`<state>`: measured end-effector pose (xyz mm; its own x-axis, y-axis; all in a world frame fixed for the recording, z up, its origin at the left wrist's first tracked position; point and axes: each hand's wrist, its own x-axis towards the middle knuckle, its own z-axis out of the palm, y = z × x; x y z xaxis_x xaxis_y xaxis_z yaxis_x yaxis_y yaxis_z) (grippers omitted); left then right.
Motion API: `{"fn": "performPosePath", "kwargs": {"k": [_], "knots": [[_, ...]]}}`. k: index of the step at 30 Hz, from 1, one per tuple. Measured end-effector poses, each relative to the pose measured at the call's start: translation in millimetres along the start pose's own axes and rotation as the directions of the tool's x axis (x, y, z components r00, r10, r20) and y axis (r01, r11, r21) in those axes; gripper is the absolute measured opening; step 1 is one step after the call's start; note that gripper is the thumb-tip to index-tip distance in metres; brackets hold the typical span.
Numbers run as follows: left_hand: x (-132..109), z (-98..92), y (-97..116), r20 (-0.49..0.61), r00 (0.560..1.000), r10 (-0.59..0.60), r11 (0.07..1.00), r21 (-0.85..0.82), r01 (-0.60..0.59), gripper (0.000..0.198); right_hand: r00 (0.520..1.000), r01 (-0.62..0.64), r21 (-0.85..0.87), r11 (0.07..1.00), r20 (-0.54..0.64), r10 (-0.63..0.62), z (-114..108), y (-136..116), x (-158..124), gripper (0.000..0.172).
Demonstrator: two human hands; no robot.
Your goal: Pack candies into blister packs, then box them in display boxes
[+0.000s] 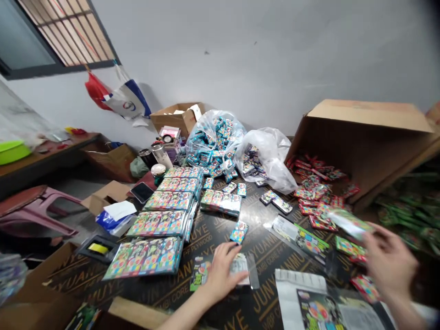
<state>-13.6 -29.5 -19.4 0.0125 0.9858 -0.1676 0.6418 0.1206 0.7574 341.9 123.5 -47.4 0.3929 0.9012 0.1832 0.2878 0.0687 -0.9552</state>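
Presently, the left hand (225, 271) reaches forward with palm down, thumb apart and fingers a little spread, lying over one printed pouch (200, 273) on the tabletop (161, 288). Just beyond its fingertips is one blue packet (239, 232); whether they touch it, I cannot tell. The right hand (388, 259) is raised and pinches one green packet (347, 223), blurred, which points leftward from the fingers. Between the two hands lie two more pouches, the farther one (299, 236) and the nearer one (319, 305). To the left of the left hand I count five stacks of wrapped packets (151, 256) in one row, and ahead of it one separate stack (222, 202). Farther ahead stand two plastic bags (266, 137). Beyond the right hand, one carton (369, 110) holds red packets (319, 176), too many for counting.
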Motion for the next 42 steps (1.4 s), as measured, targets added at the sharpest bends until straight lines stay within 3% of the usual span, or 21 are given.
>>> {"fn": "performPosePath", "kwargs": {"k": [1,3,6,8,11,12,14,16,18,19,21,24,25,27,30,32,35,39,42], "knots": [[5,3.8,9,-0.036,0.999,-0.034,0.990,-0.137,0.029,0.052,0.989,-0.149,0.038,0.988,0.033,0.147,18,-22,-29,0.047],[15,12.0,27,-0.001,0.991,-0.135,0.884,-0.452,0.120,0.048,0.908,-0.368,0.169,0.914,0.279,0.314,56,-58,-87,0.049],[19,16.7,42,0.111,0.954,-0.278,0.540,-0.804,0.251,0.051,0.761,-0.487,0.163,0.858,0.561,0.325,93,-88,-161,0.044],[12,12.0,41,0.100,0.918,-0.384,0.374,-0.892,0.253,0.049,0.724,-0.391,0.082,0.917,0.642,0.252,97,-94,-191,0.040],[-7,2.2,31,0.126,0.866,-0.483,0.262,-0.923,0.280,0.044,0.749,-0.029,0.042,0.999,0.662,-0.006,93,-91,-197,0.058],[-13,0.9,28,0.150,0.862,-0.485,0.239,-0.925,0.296,0.042,0.726,0.075,0.067,0.995,0.681,-0.100,93,-90,-193,0.068],[-24,2.2,25,0.190,0.873,-0.449,0.210,-0.927,0.310,0.039,0.595,0.195,0.155,0.968,0.766,-0.242,96,-93,-184,0.083],[-31,5.0,25,0.192,0.895,-0.403,0.229,-0.925,0.302,0.037,0.441,0.266,0.217,0.939,0.839,-0.319,97,-100,-181,0.080],[-37,3.7,28,0.155,0.916,-0.369,0.359,-0.886,0.294,0.039,0.375,0.341,0.253,0.905,0.847,-0.378,97,-109,-181,0.075],[-40,0.3,28,0.118,0.925,-0.361,0.478,-0.829,0.292,0.041,0.379,0.377,0.258,0.890,0.833,-0.402,97,-113,-180,0.073],[-46,-11.1,26,0.027,0.947,-0.321,0.742,-0.613,0.269,0.047,0.438,0.436,0.230,0.870,0.790,-0.428,98,-118,-176,0.071],[-42,-28.4,10,-0.010,0.971,-0.240,0.840,-0.504,0.202,0.047,0.581,0.510,0.078,0.856,0.703,-0.410,100,-110,-156,0.072],[-38,-30.8,2,-0.010,0.983,-0.183,0.874,-0.459,0.158,0.049,0.597,0.537,0.026,0.843,0.694,-0.402,100,-103,-148,0.074],[-26,-28.4,-13,0.024,1.000,0.005,0.993,-0.115,-0.002,0.074,0.553,0.595,-0.032,0.803,0.742,-0.380,99,-86,-135,0.075],[-12,-14.3,-28,0.135,0.987,0.091,0.957,0.263,-0.124,0.102,0.445,0.636,-0.047,0.771,0.838,-0.316,97,-61,-131,0.074],[-8,-6.3,-33,0.168,0.982,0.090,0.922,0.358,-0.146,0.099,0.431,0.586,-0.042,0.810,0.862,-0.267,96,-50,-135,0.075],[-7,-4.2,-38,0.164,0.979,0.123,0.921,0.349,-0.175,0.098,0.410,0.379,0.046,0.924,0.887,-0.212,93,-41,-141,0.082],[-13,-12.3,-39,0.175,0.969,0.176,0.948,0.237,-0.215,0.102,0.271,0.020,0.213,0.977,0.939,-0.211,90,-44,-140,0.093],[-20,-18.3,-35,0.210,0.958,0.195,0.965,0.134,-0.226,0.102,0.145,-0.150,0.247,0.957,0.963,-0.226,92,-52,-136,0.098]]}}
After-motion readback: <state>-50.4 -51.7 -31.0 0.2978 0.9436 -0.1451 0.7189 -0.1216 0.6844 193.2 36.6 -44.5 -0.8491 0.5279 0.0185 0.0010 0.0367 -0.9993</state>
